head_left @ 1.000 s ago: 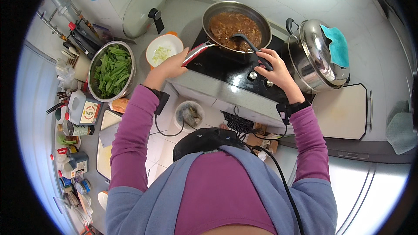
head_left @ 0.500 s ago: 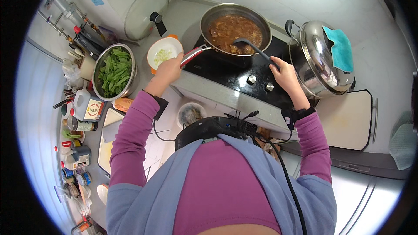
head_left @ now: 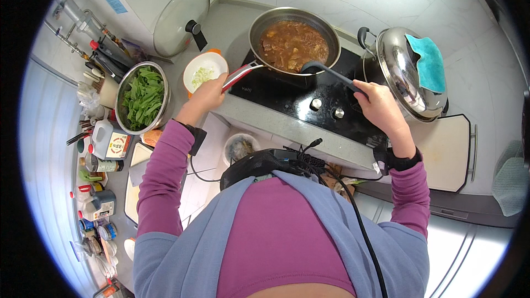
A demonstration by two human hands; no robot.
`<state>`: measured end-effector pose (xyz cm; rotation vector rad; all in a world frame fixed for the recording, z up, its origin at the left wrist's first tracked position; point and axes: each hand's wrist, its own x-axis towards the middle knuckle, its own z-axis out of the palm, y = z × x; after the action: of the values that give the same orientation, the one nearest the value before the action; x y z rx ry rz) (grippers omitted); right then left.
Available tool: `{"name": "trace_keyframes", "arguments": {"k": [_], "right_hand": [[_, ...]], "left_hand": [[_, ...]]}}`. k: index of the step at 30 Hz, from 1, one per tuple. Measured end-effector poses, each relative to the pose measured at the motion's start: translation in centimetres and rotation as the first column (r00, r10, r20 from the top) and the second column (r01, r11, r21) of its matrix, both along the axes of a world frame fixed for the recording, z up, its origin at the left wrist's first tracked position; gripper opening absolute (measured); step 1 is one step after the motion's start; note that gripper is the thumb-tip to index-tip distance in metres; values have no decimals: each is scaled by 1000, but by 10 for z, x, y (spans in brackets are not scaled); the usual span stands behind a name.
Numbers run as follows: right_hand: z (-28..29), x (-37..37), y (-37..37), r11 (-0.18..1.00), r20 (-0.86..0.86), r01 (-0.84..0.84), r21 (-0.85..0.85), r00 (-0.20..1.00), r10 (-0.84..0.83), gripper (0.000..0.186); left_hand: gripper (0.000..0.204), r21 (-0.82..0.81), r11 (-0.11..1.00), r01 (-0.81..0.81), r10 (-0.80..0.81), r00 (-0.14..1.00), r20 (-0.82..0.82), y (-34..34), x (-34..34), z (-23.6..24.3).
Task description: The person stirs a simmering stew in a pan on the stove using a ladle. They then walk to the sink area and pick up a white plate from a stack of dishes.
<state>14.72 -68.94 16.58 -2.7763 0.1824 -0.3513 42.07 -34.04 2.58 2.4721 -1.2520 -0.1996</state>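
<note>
A deep frying pan (head_left: 335, 49) of brown saucy stew (head_left: 292, 44) stands on the black cooktop (head_left: 287, 99). My left hand (head_left: 208, 96) is closed round its red and silver handle (head_left: 238, 75). In my closed right hand (head_left: 382, 105) is the handle of a dark grey spatula (head_left: 337, 75). The spatula's head dips into the pan's near right side, and the sauce and rim partly hide it. Just beyond my left hand sits a white bowl (head_left: 190, 67) with orange handles, holding chopped pale green pieces (head_left: 202, 75).
A steel bowl of leafy greens (head_left: 144, 96) stands at left, above bottles and jars. A glass lid (head_left: 179, 19) leans on the back wall. Right of the cooktop stand a large lidded steel pot (head_left: 395, 60) with a teal cloth (head_left: 428, 63) and a cutting board (head_left: 441, 152).
My right hand has moved right and nearer to me, drawing the spatula's head toward the pan's near right rim. My left hand stays on the handle. The whole view has shifted slightly.
</note>
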Motion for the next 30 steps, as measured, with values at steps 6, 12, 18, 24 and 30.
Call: {"name": "trace_keyframes", "arguments": {"k": [6,12,18,24,30], "right_hand": [[-46,35,9,998,1,-43,46,999,43,28],[-77,73,7,995,49,-21,95,999,16,29],[-93,102,2,998,103,35,49,994,-40,29],[-91,109,-10,996,133,43,80,990,-53,31],[-80,99,-31,968,221,133,213,958,-180,29]], "left_hand": [[45,-3,1000,15,-15,997,-73,1,6,1],[47,-13,999,30,-31,997,-71,2,11,3],[49,-40,998,41,-44,996,-76,2,13,1],[48,7,1000,9,-8,996,-94,2,13,2],[46,20,1000,7,-5,996,-89,1,10,7]]}}
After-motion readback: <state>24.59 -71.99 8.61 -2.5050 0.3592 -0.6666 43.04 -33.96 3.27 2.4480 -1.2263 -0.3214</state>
